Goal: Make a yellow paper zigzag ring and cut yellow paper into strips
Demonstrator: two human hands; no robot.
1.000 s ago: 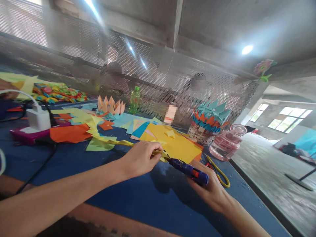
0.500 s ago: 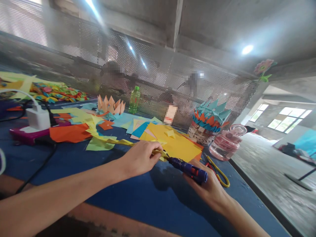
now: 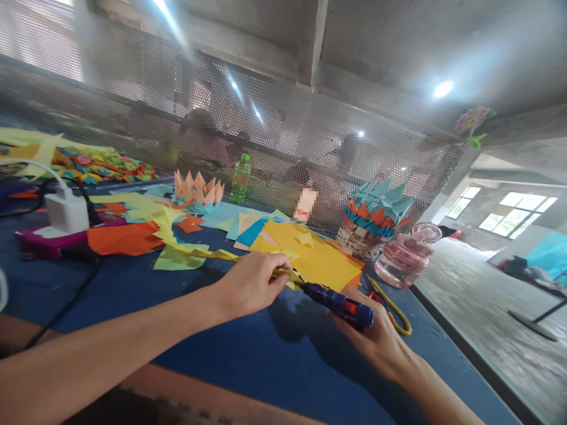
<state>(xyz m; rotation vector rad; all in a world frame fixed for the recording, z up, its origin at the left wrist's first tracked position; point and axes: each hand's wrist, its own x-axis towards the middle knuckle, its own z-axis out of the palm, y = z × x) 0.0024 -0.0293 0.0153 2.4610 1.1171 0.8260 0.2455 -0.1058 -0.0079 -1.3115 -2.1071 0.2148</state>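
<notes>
My left hand (image 3: 259, 283) pinches the end of a folded yellow paper strip (image 3: 221, 255) between thumb and fingers. The strip trails off to the left across other papers. In my right hand (image 3: 376, 330) is a dark purple glue gun (image 3: 339, 303), its handle hidden by the hand. The gun's thin nozzle points left and meets, or nearly meets, the paper at my left fingertips. Behind both hands lies a stack of yellow paper sheets (image 3: 325, 262). Yellow-handled scissors (image 3: 401, 321) rest beside my right hand, partly covered by it.
On the blue table (image 3: 212, 360) stand a pink bottle (image 3: 403, 262), a basket with folded paper points (image 3: 361, 236), a peach paper crown (image 3: 199, 190) and a green bottle (image 3: 240, 182). A white plug (image 3: 67, 212) sits on a purple power strip at left. Perforated metal panels rise behind.
Both hands keep nearly the same places. The rear of the glue gun has shifted very slightly right; the nozzle remains at the paper.
</notes>
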